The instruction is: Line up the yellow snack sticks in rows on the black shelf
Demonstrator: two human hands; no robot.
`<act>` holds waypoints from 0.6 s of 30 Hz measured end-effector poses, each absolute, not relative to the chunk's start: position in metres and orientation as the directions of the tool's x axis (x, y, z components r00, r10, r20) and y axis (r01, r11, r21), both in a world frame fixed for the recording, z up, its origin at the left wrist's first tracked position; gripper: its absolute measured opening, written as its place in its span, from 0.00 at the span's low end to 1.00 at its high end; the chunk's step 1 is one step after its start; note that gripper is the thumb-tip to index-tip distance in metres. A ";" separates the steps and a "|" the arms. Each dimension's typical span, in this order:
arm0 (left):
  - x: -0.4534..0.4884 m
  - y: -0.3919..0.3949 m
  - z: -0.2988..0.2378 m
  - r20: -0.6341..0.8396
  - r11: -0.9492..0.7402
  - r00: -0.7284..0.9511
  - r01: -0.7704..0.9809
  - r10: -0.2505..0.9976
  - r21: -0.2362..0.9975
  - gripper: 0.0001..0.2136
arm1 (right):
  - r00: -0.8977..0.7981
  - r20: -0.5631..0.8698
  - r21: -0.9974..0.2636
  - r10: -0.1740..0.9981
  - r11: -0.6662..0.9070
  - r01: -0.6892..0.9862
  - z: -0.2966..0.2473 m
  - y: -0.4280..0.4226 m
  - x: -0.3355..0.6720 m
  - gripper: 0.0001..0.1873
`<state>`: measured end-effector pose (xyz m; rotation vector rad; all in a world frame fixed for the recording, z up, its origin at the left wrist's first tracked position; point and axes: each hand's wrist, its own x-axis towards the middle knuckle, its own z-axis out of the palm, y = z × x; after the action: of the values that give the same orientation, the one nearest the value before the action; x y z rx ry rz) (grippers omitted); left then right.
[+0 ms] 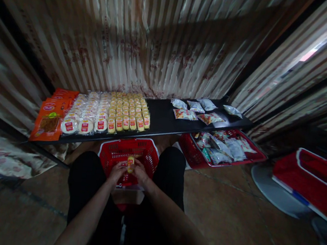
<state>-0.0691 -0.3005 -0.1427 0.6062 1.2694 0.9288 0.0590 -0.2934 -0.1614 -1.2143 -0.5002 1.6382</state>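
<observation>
Both my hands meet over a red basket (119, 151) that sits between my knees. My left hand (117, 171) and my right hand (141, 172) are closed together on one small yellow snack packet (130, 163) with a red label, held upright above the basket. In front of me a low black shelf (164, 119) carries rows of the same yellow packets (129, 110) and, to their left, rows of white round packets (86, 115).
Orange flat packets (52, 113) lie at the shelf's left end, clear and silver bags (196, 109) at its right. A red tray (188, 151) of mixed bags sits under the shelf on the right. More red trays (313, 177) stand far right. Striped curtains hang behind.
</observation>
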 end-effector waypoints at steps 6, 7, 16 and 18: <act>-0.072 -0.300 -0.146 -0.525 0.512 -0.024 -0.194 0.851 0.837 0.16 | 0.077 -0.535 -0.784 0.841 -0.461 -0.415 -0.158 -0.296 0.054 0.21; -0.072 -0.301 -0.145 -0.520 0.508 -0.021 -0.183 0.854 0.841 0.15 | 0.111 -0.528 -0.797 0.842 -0.447 -0.407 -0.159 -0.296 0.053 0.19; -0.063 -0.300 -0.133 -0.516 0.505 -0.001 -0.207 0.856 0.838 0.13 | 0.167 -0.474 -0.839 0.865 -0.386 -0.383 -0.159 -0.293 0.056 0.24; -0.059 -0.299 -0.132 -0.499 0.480 -0.037 -0.218 0.866 0.850 0.12 | 0.184 -0.474 -0.841 0.861 -0.381 -0.384 -0.156 -0.292 0.056 0.25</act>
<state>-0.0590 -0.2994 -0.1324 0.6386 1.3256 0.9744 0.0556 -0.2919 -0.1561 -1.3726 -0.5016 1.4498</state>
